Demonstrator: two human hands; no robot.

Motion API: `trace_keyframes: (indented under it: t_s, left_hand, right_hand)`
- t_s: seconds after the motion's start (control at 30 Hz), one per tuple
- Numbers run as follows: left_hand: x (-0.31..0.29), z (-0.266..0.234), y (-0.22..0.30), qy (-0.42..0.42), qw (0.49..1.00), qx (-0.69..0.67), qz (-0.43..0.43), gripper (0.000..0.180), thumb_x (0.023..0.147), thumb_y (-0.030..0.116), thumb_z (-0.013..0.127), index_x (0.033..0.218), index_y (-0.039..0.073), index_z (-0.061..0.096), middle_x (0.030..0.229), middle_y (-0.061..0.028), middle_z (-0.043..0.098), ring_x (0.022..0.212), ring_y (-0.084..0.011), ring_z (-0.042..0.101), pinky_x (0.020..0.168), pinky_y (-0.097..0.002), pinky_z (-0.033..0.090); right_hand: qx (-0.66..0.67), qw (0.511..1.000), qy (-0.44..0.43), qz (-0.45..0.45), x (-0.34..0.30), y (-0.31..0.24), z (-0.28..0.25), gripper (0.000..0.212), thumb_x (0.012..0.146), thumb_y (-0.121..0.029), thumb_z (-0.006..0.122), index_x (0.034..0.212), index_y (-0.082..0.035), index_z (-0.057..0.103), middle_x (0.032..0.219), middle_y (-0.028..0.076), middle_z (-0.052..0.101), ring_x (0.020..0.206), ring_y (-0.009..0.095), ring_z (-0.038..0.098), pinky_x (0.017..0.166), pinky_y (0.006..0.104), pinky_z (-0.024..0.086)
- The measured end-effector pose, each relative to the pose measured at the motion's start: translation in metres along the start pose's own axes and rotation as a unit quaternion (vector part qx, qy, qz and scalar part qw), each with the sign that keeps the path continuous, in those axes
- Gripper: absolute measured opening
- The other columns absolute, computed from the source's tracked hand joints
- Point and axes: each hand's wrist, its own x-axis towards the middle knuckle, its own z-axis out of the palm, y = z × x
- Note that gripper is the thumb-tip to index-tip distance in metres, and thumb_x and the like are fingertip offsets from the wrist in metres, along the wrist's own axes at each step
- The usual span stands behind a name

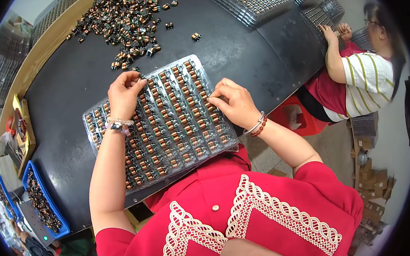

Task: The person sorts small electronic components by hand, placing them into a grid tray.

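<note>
A clear plastic tray (pixel 89 131) lies tilted at the table's near edge, its rows of pockets holding many small copper-wound coils (pixel 165 114) with black ends. Over the tray's far left part, my left hand (pixel 123 96) is closed in a pinch at the far edge; a small dark piece shows at its fingertips, too hidden to name. At the right side my right hand (pixel 236 102) has thumb and forefinger pressed together against the outermost row of coils. Whatever lies between those fingertips is hidden.
Loose coils (pixel 133 23) form a heap on the black table (pixel 238 54), with a single coil (pixel 196 36) apart. Stacked filled trays (pixel 248 3) stand far right. A blue bin (pixel 62 228) of small parts sits left. Another person (pixel 367 69) works at the right near a red stool (pixel 304 118).
</note>
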Motion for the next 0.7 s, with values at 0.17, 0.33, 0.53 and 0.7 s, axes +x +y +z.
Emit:
trace_keyframes:
  t_s: [0.17, 0.33, 0.53, 0.7]
  left_hand:
    - [0.006, 0.002, 0.003, 0.0, 1.0, 0.002, 0.006, 0.022, 0.075, 0.006, 0.073, 0.095, 0.0, 0.066, 0.074, 0.0017, 0.061, 0.067, -0.0053, 0.054, 0.063, -0.0209, 0.047]
    - [0.006, 0.0, 0.006, 0.004, 1.0, 0.009, 0.018, 0.021, 0.075, 0.005, 0.073, 0.095, 0.0, 0.066, 0.075, 0.0016, 0.062, 0.067, -0.0054, 0.053, 0.063, -0.0211, 0.047]
    - [-0.007, -0.005, 0.003, -0.005, 0.999, -0.037, 0.012, 0.022, 0.073, 0.001, 0.073, 0.095, 0.0, 0.067, 0.075, 0.0012, 0.062, 0.067, -0.0056, 0.053, 0.062, -0.0208, 0.047]
    - [-0.007, 0.001, 0.005, -0.032, 0.993, -0.106, -0.033, 0.021, 0.078, 0.001, 0.07, 0.098, -0.001, 0.067, 0.086, -0.0038, 0.068, 0.077, -0.0091, 0.061, 0.069, -0.0227, 0.051]
  right_hand:
    - [0.032, 0.997, 0.037, 0.055, -0.004, 0.0, 0.009, 0.013, 0.08, -0.011, 0.066, 0.084, 0.001, 0.062, 0.083, 0.005, 0.055, 0.056, 0.012, 0.05, 0.055, 0.0256, 0.041]
    - [0.018, 0.994, 0.092, 0.053, 0.0, 0.0, 0.011, 0.02, 0.082, -0.011, 0.065, 0.099, -0.004, 0.061, 0.083, 0.004, 0.054, 0.054, 0.009, 0.044, 0.053, 0.0248, 0.039]
    - [-0.127, 0.974, 0.179, -0.057, 0.097, 0.037, 0.003, 0.021, 0.084, -0.018, 0.064, 0.103, -0.01, 0.062, 0.095, 0.006, 0.06, 0.073, 0.019, 0.061, 0.063, 0.03, 0.049]
    - [-0.321, 0.944, 0.07, -0.007, 0.142, 0.063, 0.017, 0.015, 0.078, -0.026, 0.066, 0.091, -0.018, 0.063, 0.089, 0.001, 0.062, 0.089, 0.022, 0.061, 0.067, 0.0388, 0.052]
